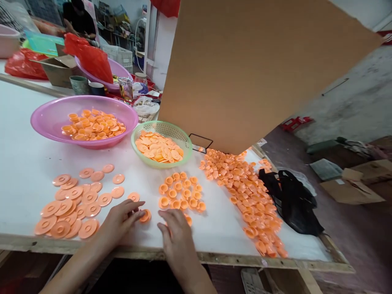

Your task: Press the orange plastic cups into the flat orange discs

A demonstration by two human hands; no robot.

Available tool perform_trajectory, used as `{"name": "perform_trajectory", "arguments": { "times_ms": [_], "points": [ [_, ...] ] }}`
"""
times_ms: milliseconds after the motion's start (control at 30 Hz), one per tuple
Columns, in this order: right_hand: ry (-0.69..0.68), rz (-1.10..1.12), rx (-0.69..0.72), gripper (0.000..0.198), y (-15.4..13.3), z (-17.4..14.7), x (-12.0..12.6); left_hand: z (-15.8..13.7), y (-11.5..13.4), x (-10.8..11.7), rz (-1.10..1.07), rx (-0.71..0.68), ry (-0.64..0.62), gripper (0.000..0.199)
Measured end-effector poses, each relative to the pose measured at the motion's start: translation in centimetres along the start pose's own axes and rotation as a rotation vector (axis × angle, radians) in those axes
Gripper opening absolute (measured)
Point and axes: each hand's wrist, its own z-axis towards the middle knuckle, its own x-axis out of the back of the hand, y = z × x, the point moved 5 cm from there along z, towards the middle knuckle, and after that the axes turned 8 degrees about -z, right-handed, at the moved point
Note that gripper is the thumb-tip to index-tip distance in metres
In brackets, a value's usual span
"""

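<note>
My left hand is just above the table's front part, its fingers stretched out and apart. Its thumb tip is at the edge of a small orange plastic piece; I cannot tell whether they touch. To its left lie loose flat orange discs with raised rings. My right hand is a little further right, thumb and fingers parted and slightly bent. A bit of orange shows between them, and an orange cup-shaped piece is partly hidden behind the fingers. Beyond it, small orange cups stand grouped, mostly mouth up.
A pink basin holds orange cups; a green strainer basket holds discs. A long heap of orange cups runs along the right, beside a black bag. A large cardboard sheet stands behind. A person sits at the back left.
</note>
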Motion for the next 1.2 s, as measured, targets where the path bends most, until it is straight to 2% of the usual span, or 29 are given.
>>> {"name": "perform_trajectory", "arguments": {
  "times_ms": [67, 167, 200, 267, 333, 433, 500, 600, 667, 767, 833, 900, 1033, 1133, 1200],
  "points": [
    [0.058, -0.078, -0.075, 0.041, 3.2, -0.9, 2.3, -0.6, 0.2, -0.5, 0.129, -0.111, 0.028, 0.068],
    [-0.029, -0.285, -0.122, 0.086, 7.7, -1.2, 3.5, 0.2, 1.5, -2.9, 0.347, -0.319, -0.017, 0.118],
    [-0.087, -0.335, -0.111, 0.098, 8.8, -1.0, 3.3, 1.0, 2.0, -3.9, 0.402, -0.371, -0.060, 0.125],
    [-0.194, -0.394, -0.060, 0.106, 10.1, -0.2, 2.4, 2.8, 3.0, -5.7, 0.480, -0.445, -0.151, 0.129],
    [-0.255, -0.418, 0.023, 0.098, 10.5, 0.9, 1.2, 4.6, 3.9, -7.0, 0.535, -0.489, -0.211, 0.126],
    [-0.243, -0.428, 0.157, 0.075, 10.5, 2.0, 0.1, 6.1, 4.4, -8.3, 0.569, -0.545, -0.236, 0.124],
    [-0.198, -0.427, 0.239, 0.069, 10.5, 2.3, -0.1, 6.0, 4.1, -8.9, 0.556, -0.586, -0.216, 0.118],
    [-0.173, -0.390, 0.375, 0.065, 10.2, 2.5, 0.1, 5.0, 3.4, -9.5, 0.518, -0.629, -0.149, 0.097],
    [-0.201, -0.349, 0.377, 0.060, 10.0, 3.0, 0.3, 4.7, 3.3, -9.7, 0.502, -0.610, -0.100, 0.085],
    [-0.243, -0.291, 0.250, 0.060, 9.8, 4.4, 0.5, 5.5, 4.0, -9.6, 0.454, -0.522, -0.089, 0.068],
    [-0.240, -0.242, 0.195, 0.061, 9.7, 5.0, 0.5, 6.3, 4.7, -9.4, 0.380, -0.502, -0.125, 0.058],
    [-0.213, -0.172, 0.171, 0.058, 9.7, 5.2, 0.4, 7.0, 5.2, -9.1, 0.293, -0.545, -0.140, 0.049],
    [-0.090, -0.095, 0.177, 0.054, 9.8, 3.7, 0.6, 6.7, 6.2, -8.0, 0.181, -0.665, -0.069, 0.051],
    [0.074, -0.179, 0.272, 0.053, 8.7, 3.1, 2.2, 5.7, 8.5, -5.9, 0.160, -0.710, -0.023, 0.060],
    [0.181, -0.243, 0.351, 0.051, 7.0, 4.8, 3.9, 5.5, 10.7, -3.2, 0.193, -0.753, 0.010, 0.061]
  ]
}}
